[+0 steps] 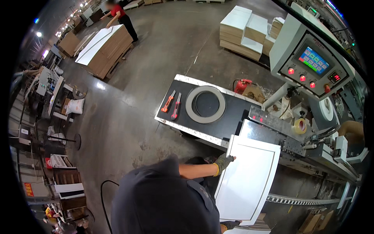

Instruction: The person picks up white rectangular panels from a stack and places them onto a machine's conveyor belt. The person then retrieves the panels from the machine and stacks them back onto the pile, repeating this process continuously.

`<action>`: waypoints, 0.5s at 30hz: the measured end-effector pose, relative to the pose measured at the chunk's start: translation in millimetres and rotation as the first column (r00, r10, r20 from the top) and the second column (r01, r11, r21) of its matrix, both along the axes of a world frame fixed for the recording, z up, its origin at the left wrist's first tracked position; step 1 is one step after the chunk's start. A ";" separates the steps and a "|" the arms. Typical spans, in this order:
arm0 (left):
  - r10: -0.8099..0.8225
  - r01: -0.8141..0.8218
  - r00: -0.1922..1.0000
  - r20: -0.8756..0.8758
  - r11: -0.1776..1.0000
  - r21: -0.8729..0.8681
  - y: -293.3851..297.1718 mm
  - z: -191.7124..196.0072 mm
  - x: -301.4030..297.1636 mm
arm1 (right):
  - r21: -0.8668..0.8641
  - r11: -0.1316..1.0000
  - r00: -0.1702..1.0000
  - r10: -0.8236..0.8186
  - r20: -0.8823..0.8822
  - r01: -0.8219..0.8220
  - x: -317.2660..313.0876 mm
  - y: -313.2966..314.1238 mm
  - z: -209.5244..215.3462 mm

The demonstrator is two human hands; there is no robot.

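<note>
A white rectangular panel (pixel 249 175) with a thin line running inside its edge lies tilted before me, its far end at the machine's metal bed (pixel 259 132). My left hand (pixel 224 163), in a dark glove with a yellow cuff, is closed on the panel's left edge, fingertips over the top face. At the panel's near end, my right hand (pixel 231 225), also gloved, grips the bottom edge; part of it is hidden. Beyond the panel, a black-topped table (pixel 233 105) holds a grey ring-shaped roll (pixel 190 105) and two red-handled utility knives (pixel 167 103).
A control box (pixel 311 58) with a lit screen overhangs the right. A tape roll (pixel 300 126) rests on the machine. More panels (pixel 261 227) lie below mine. Panel stacks (pixel 107 54) (pixel 237 31) stand farther off; a person in red (pixel 120 17) works at the left one.
</note>
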State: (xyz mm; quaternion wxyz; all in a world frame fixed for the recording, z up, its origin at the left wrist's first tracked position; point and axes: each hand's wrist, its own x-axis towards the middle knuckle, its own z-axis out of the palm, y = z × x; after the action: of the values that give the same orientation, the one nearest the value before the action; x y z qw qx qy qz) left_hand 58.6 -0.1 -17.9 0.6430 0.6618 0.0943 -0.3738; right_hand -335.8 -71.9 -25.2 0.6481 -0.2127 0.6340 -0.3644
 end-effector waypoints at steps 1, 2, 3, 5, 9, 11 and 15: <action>-0.016 0.016 0.999 -0.028 1.000 0.000 -0.6 2.2 0.6 | -0.028 1.000 0.999 0.011 -0.033 -0.012 2.2 0.3 1.1; -0.019 0.019 0.998 -0.052 1.000 0.007 -1.0 4.4 1.9 | -0.010 0.999 0.975 -0.046 -0.217 0.045 4.0 0.3 2.3; -0.025 0.026 0.998 -0.065 1.000 0.007 -1.3 6.0 2.7 | -0.019 0.999 0.955 -0.038 -0.294 0.034 5.6 0.6 2.6; -0.032 0.033 0.999 -0.041 0.999 0.012 -2.5 6.7 4.5 | -0.030 0.999 0.952 -0.034 -0.304 0.026 7.6 0.2 1.8; -0.053 0.054 0.995 -0.081 0.998 0.010 -5.2 1.6 4.7 | -0.028 0.998 0.963 -0.065 -0.260 0.060 6.9 -3.4 -2.0; -0.036 0.037 0.997 -0.064 0.999 0.011 -6.8 -0.7 4.7 | -0.028 0.998 0.953 -0.065 -0.296 0.059 7.6 -6.1 -4.2; -0.028 0.028 0.995 -0.093 1.000 0.005 -10.0 2.3 6.8 | -0.028 0.998 0.947 -0.064 -0.316 0.058 11.6 -11.7 -8.3</action>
State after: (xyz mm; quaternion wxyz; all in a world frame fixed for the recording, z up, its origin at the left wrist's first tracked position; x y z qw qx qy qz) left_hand 65.4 -10.0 -15.7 0.6304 0.6470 0.1160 -0.4129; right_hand -324.2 -83.7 -33.5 0.5242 -0.2547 0.7327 -0.3513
